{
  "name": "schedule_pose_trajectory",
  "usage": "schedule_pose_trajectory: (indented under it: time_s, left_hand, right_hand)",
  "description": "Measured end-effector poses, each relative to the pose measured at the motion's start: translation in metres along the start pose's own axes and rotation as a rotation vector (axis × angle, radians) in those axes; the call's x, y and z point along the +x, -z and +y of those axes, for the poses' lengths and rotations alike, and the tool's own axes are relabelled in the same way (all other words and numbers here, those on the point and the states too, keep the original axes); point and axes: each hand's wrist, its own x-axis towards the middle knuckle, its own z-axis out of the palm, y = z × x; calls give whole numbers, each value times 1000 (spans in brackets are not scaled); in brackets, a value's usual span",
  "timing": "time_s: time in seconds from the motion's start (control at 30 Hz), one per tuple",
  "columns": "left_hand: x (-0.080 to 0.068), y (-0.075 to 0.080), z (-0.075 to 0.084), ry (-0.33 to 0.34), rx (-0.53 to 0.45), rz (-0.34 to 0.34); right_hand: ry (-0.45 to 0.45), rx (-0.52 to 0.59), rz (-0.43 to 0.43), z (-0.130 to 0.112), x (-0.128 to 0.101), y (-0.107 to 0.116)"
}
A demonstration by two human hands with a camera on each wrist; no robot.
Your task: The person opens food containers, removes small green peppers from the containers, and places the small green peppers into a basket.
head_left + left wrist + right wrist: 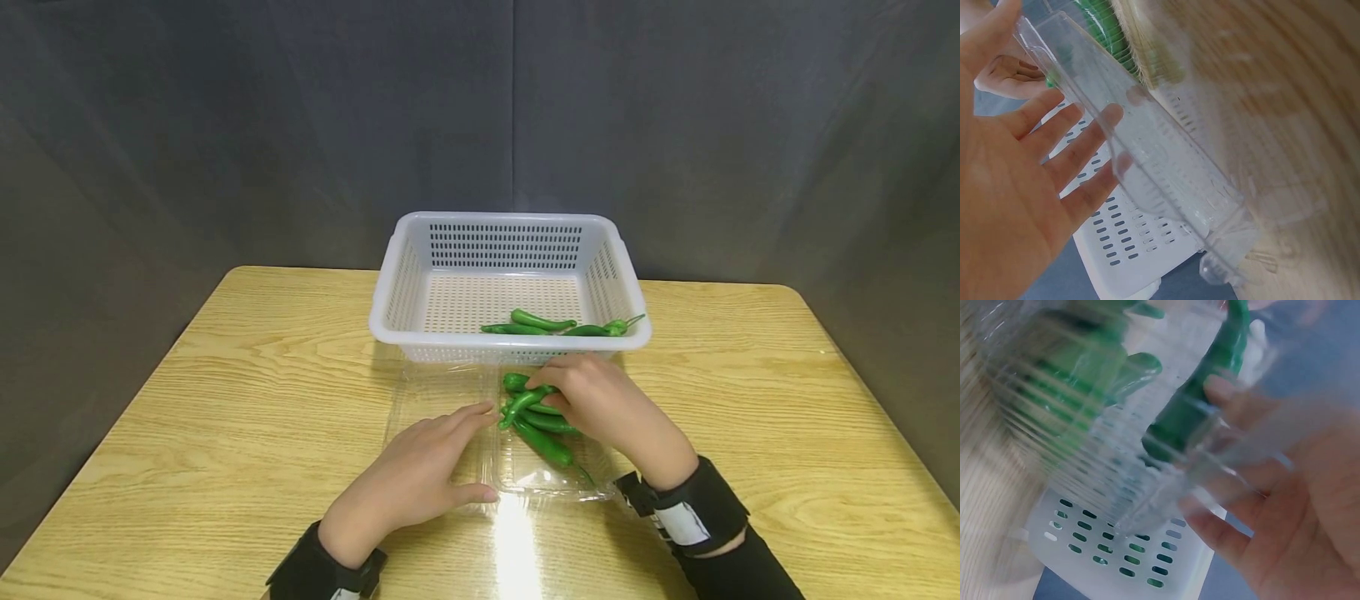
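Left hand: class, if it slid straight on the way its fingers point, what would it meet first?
Probably the green peppers in the clear tray that the right hand grips; the left hand lies flat, fingertips almost touching them.

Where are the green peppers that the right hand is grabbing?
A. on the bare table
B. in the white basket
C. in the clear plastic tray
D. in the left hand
C: the right hand curls round green chili peppers lying in the clear plastic tray in front of the white basket, while the left hand rests flat on the tray's other half.
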Motion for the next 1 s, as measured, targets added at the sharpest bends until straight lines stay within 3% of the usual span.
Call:
schedule_pose_trajectory:
  time_s: [1.0]
  left_hand:
    - [-1, 1, 1, -4, 15, 9]
  right_hand:
    - [2, 13, 76, 4, -4, 23]
